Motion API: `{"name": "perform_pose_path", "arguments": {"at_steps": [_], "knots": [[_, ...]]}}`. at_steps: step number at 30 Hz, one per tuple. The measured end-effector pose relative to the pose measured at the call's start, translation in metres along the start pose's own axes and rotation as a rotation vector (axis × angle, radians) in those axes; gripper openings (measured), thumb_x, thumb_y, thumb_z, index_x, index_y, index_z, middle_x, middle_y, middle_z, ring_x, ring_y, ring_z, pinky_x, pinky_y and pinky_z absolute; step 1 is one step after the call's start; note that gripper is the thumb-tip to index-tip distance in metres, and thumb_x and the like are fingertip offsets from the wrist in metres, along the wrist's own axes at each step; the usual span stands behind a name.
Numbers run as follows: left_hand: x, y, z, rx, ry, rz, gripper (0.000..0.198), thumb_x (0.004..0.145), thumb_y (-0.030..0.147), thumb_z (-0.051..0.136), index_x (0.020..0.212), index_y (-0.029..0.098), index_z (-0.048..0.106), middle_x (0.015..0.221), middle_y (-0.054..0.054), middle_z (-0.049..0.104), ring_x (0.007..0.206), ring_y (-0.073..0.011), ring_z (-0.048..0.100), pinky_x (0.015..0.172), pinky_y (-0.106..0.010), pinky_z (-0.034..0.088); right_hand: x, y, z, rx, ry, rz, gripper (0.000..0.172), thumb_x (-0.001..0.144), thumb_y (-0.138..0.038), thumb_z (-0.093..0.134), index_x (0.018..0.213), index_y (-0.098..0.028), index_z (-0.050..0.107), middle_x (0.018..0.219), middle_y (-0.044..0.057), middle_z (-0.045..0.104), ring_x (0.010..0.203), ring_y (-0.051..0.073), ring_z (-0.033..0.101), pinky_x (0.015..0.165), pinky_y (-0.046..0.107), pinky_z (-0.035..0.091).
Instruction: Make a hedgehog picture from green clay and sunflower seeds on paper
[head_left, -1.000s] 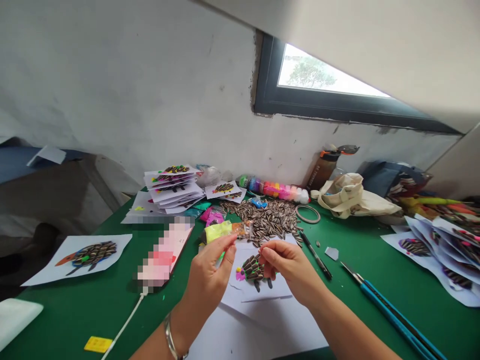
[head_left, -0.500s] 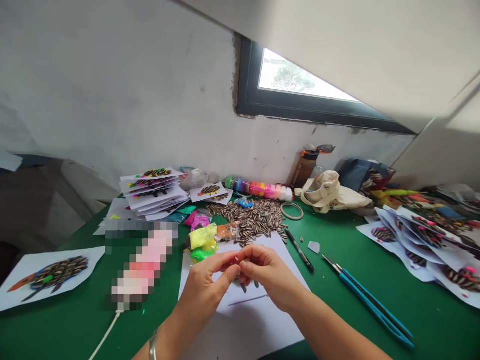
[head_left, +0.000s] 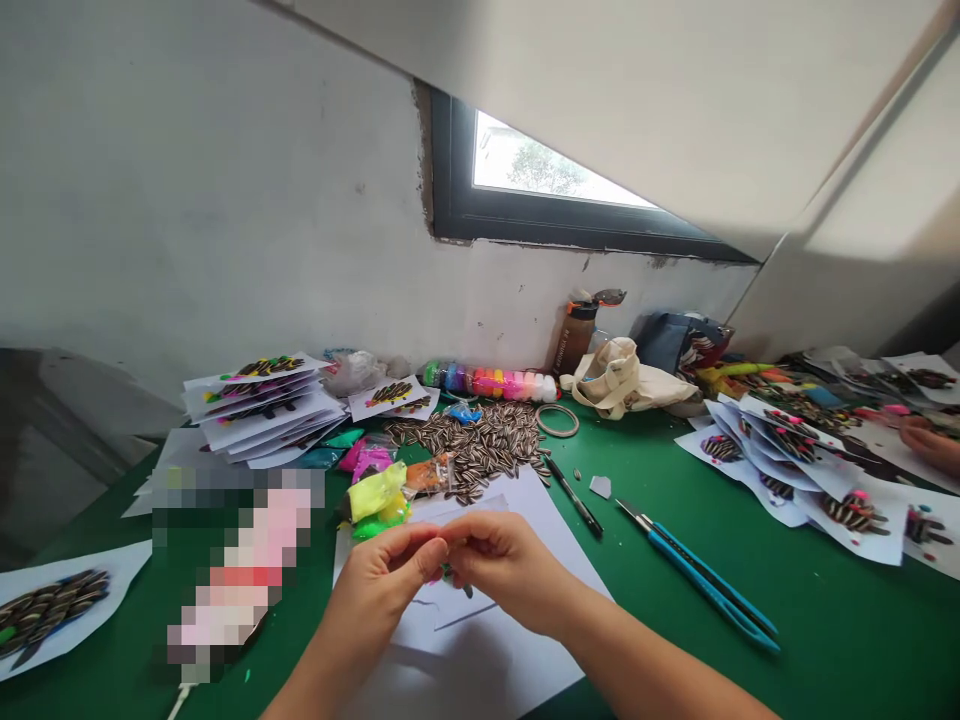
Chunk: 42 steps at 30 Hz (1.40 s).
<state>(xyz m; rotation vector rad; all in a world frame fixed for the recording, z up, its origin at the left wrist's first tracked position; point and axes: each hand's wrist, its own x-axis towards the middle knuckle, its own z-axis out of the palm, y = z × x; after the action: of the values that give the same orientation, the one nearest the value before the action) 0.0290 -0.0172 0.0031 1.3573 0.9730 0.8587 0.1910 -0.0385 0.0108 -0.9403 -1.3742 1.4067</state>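
Note:
My left hand (head_left: 390, 570) and my right hand (head_left: 499, 565) meet fingertip to fingertip above a sheet of white paper (head_left: 525, 650). Both are closed in a pinch; whatever lies between the fingers is too small or hidden to make out. Under them, on a smaller white card (head_left: 476, 603), bits of dark seed and coloured clay show partly behind my fingers. Just beyond my left hand lie packets of yellow-green clay (head_left: 377, 490) and orange clay (head_left: 430, 475). Behind these spreads a heap of striped sunflower seeds (head_left: 487, 445).
A black pen (head_left: 574, 497) and tweezers with blue handles (head_left: 705, 575) lie to the right. Seed-picture cards are stacked left (head_left: 262, 410) and right (head_left: 787, 460). A tape roll (head_left: 557, 421), cloth bag (head_left: 622, 380) and bottle (head_left: 576, 335) stand behind. Another person's hand (head_left: 930, 443) shows far right.
The view has swung to the right, so things on the table sit further left. My hands stay pinched together, with the fingers slightly shifted. Another person's hand has come into view.

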Motion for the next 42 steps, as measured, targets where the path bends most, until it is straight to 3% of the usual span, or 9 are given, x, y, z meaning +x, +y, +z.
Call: {"name": "perform_pose_path", "arguments": {"at_steps": [3,7,14,17,20,23,29,34,42], "knots": [[-0.001,0.001,0.0,0.011,-0.031,0.007,0.033,0.079,0.046,0.067,0.094,0.019,0.077,0.075,-0.004,0.072,0.071,-0.0194,0.063,0.067,-0.027,0.051,0.001,0.005,0.0,0.098,0.01,0.026,0.025,0.076,-0.041,0.069,0.086,-0.019,0.061,0.07,-0.001,0.062,0.061,0.01,0.057,0.055,0.023,0.045],[-0.003,0.003,0.001,0.113,-0.011,0.026,0.035,0.08,0.05,0.064,0.086,0.018,0.078,0.071,-0.005,0.07,0.071,-0.0197,0.061,0.067,-0.027,0.049,0.0,0.007,-0.002,0.026,0.001,0.039,0.03,0.077,-0.047,0.066,0.08,-0.018,0.06,0.069,0.0,0.061,0.058,0.01,0.053,0.053,0.023,0.044],[-0.006,0.01,0.004,0.061,0.015,-0.05,0.04,0.075,0.057,0.066,0.077,0.018,0.076,0.072,-0.004,0.067,0.07,-0.0188,0.059,0.067,-0.027,0.049,-0.001,0.01,-0.004,-0.412,0.149,-0.104,0.012,0.083,-0.023,0.057,0.073,-0.018,0.062,0.06,-0.004,0.054,0.054,0.009,0.043,0.051,0.02,0.033],[-0.005,0.01,0.005,-0.036,-0.021,-0.118,0.041,0.073,0.056,0.069,0.079,0.017,0.076,0.073,-0.005,0.067,0.069,-0.0175,0.058,0.067,-0.027,0.049,-0.003,0.011,-0.003,-0.476,0.185,-0.132,0.007,0.082,-0.019,0.055,0.084,-0.02,0.061,0.065,-0.004,0.056,0.055,0.009,0.044,0.052,0.02,0.035],[-0.002,0.002,0.003,-0.144,-0.043,-0.18,0.039,0.073,0.053,0.072,0.086,0.017,0.077,0.072,-0.004,0.067,0.065,-0.0142,0.056,0.064,-0.024,0.047,-0.004,0.011,-0.003,-0.511,0.167,-0.143,0.01,0.084,-0.018,0.053,0.091,-0.021,0.06,0.07,-0.003,0.058,0.058,0.01,0.048,0.055,0.02,0.037],[0.001,-0.006,-0.001,-0.233,-0.025,-0.227,0.035,0.07,0.048,0.077,0.088,0.018,0.077,0.077,-0.004,0.07,0.065,-0.0119,0.057,0.065,-0.023,0.048,-0.006,0.009,-0.004,-0.62,0.122,-0.185,0.011,0.084,-0.014,0.051,0.084,-0.021,0.06,0.072,-0.002,0.059,0.063,0.011,0.05,0.058,0.021,0.038],[0.001,-0.008,-0.002,-0.27,-0.029,-0.219,0.033,0.068,0.043,0.081,0.088,0.018,0.076,0.081,-0.005,0.072,0.068,-0.0123,0.059,0.068,-0.024,0.049,-0.008,0.012,-0.007,-0.829,0.093,-0.322,0.016,0.09,-0.015,0.048,0.083,-0.02,0.062,0.073,0.001,0.06,0.064,0.012,0.051,0.06,0.023,0.037],[-0.001,-0.006,0.001,-0.304,-0.051,-0.237,0.033,0.066,0.044,0.081,0.082,0.016,0.075,0.07,-0.002,0.067,0.062,-0.0097,0.056,0.064,-0.022,0.046,-0.008,0.013,-0.009,-0.787,0.081,-0.366,0.017,0.088,-0.012,0.049,0.087,-0.02,0.064,0.083,0.004,0.061,0.073,0.014,0.055,0.064,0.023,0.041],[-0.004,-0.003,0.003,-0.299,-0.019,-0.246,0.039,0.065,0.051,0.08,0.07,0.014,0.069,0.066,-0.001,0.062,0.058,-0.0094,0.056,0.06,-0.022,0.045,-0.009,0.007,-0.011,-0.726,0.055,-0.313,0.016,0.092,-0.016,0.051,0.083,-0.019,0.064,0.076,0.001,0.062,0.072,0.013,0.055,0.066,0.023,0.041]]}}
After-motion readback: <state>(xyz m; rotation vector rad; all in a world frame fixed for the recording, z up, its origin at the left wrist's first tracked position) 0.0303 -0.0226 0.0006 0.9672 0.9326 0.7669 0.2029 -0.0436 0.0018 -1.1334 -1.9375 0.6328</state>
